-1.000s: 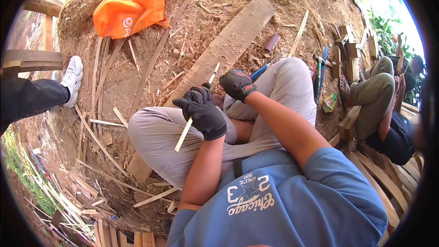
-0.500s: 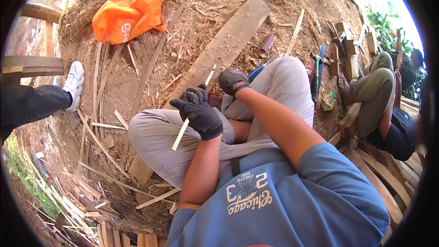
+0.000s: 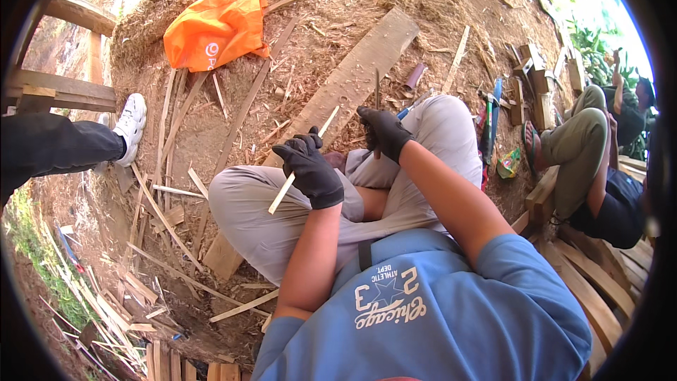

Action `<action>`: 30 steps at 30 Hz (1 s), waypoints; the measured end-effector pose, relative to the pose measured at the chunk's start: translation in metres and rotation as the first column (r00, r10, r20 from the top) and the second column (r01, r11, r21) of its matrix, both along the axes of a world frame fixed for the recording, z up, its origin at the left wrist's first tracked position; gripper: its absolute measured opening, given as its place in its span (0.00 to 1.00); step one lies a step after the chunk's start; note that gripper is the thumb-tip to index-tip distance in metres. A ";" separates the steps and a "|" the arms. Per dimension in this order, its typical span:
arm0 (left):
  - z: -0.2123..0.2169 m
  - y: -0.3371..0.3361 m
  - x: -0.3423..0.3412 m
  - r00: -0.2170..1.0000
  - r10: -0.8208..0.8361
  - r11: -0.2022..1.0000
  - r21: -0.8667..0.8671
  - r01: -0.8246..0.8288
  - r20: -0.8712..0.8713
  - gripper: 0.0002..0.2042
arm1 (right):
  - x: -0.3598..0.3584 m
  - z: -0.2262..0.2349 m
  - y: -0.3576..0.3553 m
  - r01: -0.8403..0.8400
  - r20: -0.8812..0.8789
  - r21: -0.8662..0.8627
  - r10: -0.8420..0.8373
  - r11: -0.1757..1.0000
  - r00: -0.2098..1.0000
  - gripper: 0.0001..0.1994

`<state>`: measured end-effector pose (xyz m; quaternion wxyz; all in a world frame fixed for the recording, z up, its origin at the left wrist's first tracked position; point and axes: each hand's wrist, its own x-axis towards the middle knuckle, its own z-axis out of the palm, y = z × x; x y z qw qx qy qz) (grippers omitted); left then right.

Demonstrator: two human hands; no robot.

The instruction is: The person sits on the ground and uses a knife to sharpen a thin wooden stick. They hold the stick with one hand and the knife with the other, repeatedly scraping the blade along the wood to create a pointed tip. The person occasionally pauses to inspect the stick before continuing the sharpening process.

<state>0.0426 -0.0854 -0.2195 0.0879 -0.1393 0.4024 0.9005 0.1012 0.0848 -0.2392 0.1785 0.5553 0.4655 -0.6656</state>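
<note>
My left hand (image 3: 314, 173), in a black glove, is closed around a thin, pale wooden stick (image 3: 283, 193). The stick slants across my lap, both ends poking out of the fist. To its right, my right hand (image 3: 386, 132), also gloved in black, grips a narrow dark blade-like tool (image 3: 377, 88) that points away from me; its exact kind is unclear. The tool and the stick are apart. Beyond both hands a wide wooden plank (image 3: 356, 63) lies on the ground, strewn with shavings, its near part hidden by my legs.
An orange bag (image 3: 215, 32) lies at the far left, near loose wood strips. At the left stands a person's white shoe (image 3: 130, 129). A brown tube (image 3: 416, 75) and a blue-and-green tool (image 3: 491, 116) lie right of the plank. Another person (image 3: 585, 141) sits at the right by stacked lumber (image 3: 599, 282).
My right hand has moved slightly right and turned, bringing the dark tool into sight. The left hand keeps hold of the stick. The surroundings have shifted a little in view.
</note>
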 end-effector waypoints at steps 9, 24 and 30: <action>-0.005 0.007 0.031 0.976 -0.123 0.941 -0.334 0.058 -0.178 0.17 | -0.004 -0.014 -0.056 0.168 -0.267 -0.640 -0.422 0.750 0.866 0.17; 0.084 0.007 0.062 0.142 -0.758 0.650 -0.755 0.080 -0.637 0.12 | 0.029 -0.014 -0.012 0.189 -0.179 -0.323 -0.255 0.928 0.950 0.17; 0.070 0.003 0.063 0.198 -0.730 0.681 -0.722 0.122 -0.655 0.15 | 0.068 0.029 0.009 -0.226 -0.313 0.136 0.258 0.965 0.914 0.20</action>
